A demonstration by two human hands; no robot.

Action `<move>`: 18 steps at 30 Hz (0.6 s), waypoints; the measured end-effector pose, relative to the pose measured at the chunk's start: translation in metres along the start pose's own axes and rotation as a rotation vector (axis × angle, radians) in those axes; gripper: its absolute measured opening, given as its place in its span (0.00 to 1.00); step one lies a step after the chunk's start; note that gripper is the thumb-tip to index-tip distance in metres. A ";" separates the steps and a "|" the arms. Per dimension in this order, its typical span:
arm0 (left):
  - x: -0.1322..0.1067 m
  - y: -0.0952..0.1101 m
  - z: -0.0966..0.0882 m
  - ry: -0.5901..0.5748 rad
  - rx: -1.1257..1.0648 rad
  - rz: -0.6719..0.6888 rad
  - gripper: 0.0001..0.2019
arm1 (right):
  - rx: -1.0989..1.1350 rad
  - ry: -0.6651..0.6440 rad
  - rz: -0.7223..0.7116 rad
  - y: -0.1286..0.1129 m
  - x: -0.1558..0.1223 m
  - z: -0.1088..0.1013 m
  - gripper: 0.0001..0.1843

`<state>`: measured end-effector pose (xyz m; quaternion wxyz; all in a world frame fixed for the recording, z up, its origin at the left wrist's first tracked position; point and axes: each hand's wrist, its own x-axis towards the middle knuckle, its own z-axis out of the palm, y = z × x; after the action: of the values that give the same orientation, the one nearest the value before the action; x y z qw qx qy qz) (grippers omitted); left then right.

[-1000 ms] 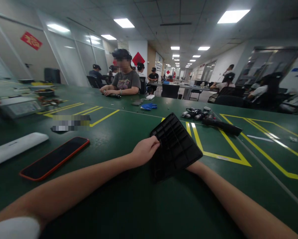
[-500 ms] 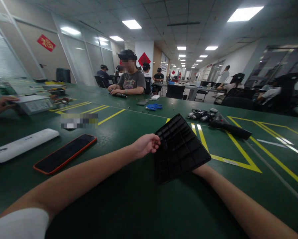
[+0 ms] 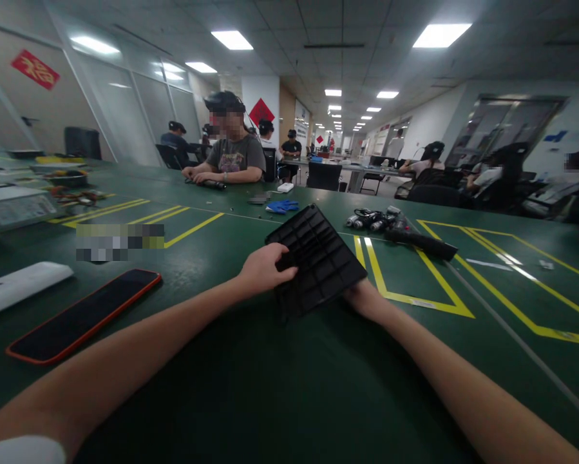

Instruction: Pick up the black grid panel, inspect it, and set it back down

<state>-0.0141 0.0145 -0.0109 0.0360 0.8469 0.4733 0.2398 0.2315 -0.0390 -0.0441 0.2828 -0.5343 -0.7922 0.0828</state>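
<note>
A black plastic compartment tray (image 3: 321,258) is tilted above the green table, its grid of small cells facing me. My right hand (image 3: 364,298) grips it at the lower right edge, with the fingers hidden behind it. At the tray's left side, my left hand (image 3: 265,269) reaches over the cells with thumb and forefinger apart. I see nothing between those fingers; the other fingertips are partly hidden. What the shaded cells contain cannot be made out.
An orange-edged phone (image 3: 89,316) and a white oblong device (image 3: 23,287) lie left. Beyond the tray are a blue glove (image 3: 282,206), cabled metal parts (image 3: 373,219) and a black tube-like piece (image 3: 422,243). A grey metal box (image 3: 16,207) stands far left. Across the table sits a person (image 3: 234,148).
The view has swung to the right. My left hand's curled fingers have spread, thumb and forefinger now apart over the tray. The tray stays in my right hand, still tilted.
</note>
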 end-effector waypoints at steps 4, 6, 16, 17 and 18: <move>0.026 -0.054 -0.020 0.007 0.239 -0.318 0.23 | -0.232 0.081 0.233 0.037 0.006 -0.019 0.28; 0.034 -0.078 -0.028 -0.045 0.345 -0.459 0.25 | -0.373 0.099 0.336 0.059 0.004 -0.024 0.26; 0.020 -0.076 -0.038 0.099 0.365 -0.321 0.22 | -0.559 0.057 0.426 0.064 -0.002 -0.032 0.29; 0.016 -0.067 -0.035 0.108 0.333 -0.260 0.21 | -0.562 0.087 0.402 0.054 0.000 -0.032 0.30; 0.011 -0.056 -0.030 0.089 0.286 -0.192 0.20 | -0.546 0.105 0.365 0.043 0.000 -0.030 0.30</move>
<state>-0.0668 0.0492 0.0029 -0.0830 0.7828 0.5825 0.2026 0.2819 -0.0259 -0.0377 0.1501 -0.7272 -0.6605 -0.1112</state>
